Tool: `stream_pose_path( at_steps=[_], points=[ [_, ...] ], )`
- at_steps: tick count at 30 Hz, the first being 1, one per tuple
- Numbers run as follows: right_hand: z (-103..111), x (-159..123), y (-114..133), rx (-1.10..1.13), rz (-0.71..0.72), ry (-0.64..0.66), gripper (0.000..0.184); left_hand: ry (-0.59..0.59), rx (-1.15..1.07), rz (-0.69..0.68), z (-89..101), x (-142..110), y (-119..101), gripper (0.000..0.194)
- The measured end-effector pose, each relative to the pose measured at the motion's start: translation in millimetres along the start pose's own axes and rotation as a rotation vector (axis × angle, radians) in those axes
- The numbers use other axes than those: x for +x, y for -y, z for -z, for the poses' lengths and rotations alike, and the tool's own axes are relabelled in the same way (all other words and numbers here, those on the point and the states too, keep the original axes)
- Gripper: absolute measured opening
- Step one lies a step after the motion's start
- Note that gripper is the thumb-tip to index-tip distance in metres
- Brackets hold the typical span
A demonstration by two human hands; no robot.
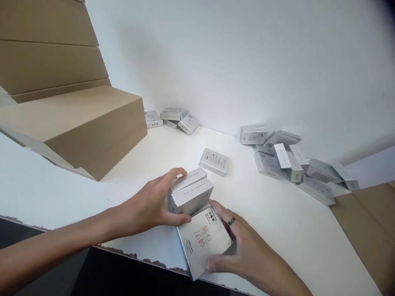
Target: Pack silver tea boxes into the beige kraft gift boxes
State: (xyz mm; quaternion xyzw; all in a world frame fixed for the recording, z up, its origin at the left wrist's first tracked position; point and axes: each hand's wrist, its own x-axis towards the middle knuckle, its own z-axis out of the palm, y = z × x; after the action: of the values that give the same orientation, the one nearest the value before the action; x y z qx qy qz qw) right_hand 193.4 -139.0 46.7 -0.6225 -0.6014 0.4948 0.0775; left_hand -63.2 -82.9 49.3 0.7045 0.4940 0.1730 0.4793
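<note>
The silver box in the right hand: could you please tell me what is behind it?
Behind the held box, the left hand grips two silver boxes side by side, narrow sides up; farther back, a lone box lies flat. The pair's bottom edges are covered.

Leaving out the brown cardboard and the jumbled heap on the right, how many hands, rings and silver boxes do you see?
Hands: 2 (left hand, right hand)
Dark ring: 1
Silver boxes: 8 visible (3 at the hands, 1 lying alone, 4 at the back left)
Total: 11
</note>
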Motion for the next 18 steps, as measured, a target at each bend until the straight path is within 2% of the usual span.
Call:
stream_pose_path(
  at_steps=[3,5,7,9,11,12,14,16,18],
  points=[
    [3,4,2,-0.082,0.035,0.043,0.095,-0.095,0.168,-0.045,-1.7,-7,13,0.074],
    [2,4,-3,-0.164,0.009,0.013,0.095,-0.163,0.245,-0.088,-5.7,-10,25,0.074],
    [1,3,-16,-0.248,0.060,-0.020,0.097,-0.220,0.296,-0.128,-10.7,-16,36,0.072],
    [0,1,-34,-0.316,0.294,-0.109,0.096,-0.238,0.303,-0.161,-15.6,-23,42,0.069],
    [-2,-2,-50,-0.383,0.590,-0.238,0.084,-0.198,0.247,-0.134,-20.4,-31,44,0.070],
    [-3,-4,-55,-0.417,0.686,-0.303,0.079,-0.171,0.204,-0.110,-22.8,-35,44,0.073],
    [-6,-9,-59,-0.498,0.762,-0.421,0.072,-0.144,0.101,-0.055,-28.1,-41,41,0.091],
    [-11,-11,-55,-0.584,0.820,-0.565,0.080,-0.135,-0.003,-0.021,-34.1,-43,37,0.117],
    [-19,-8,-48,-0.667,0.940,-0.712,0.089,-0.155,-0.083,-0.011,-41.2,-41,33,0.134]
  ],
)
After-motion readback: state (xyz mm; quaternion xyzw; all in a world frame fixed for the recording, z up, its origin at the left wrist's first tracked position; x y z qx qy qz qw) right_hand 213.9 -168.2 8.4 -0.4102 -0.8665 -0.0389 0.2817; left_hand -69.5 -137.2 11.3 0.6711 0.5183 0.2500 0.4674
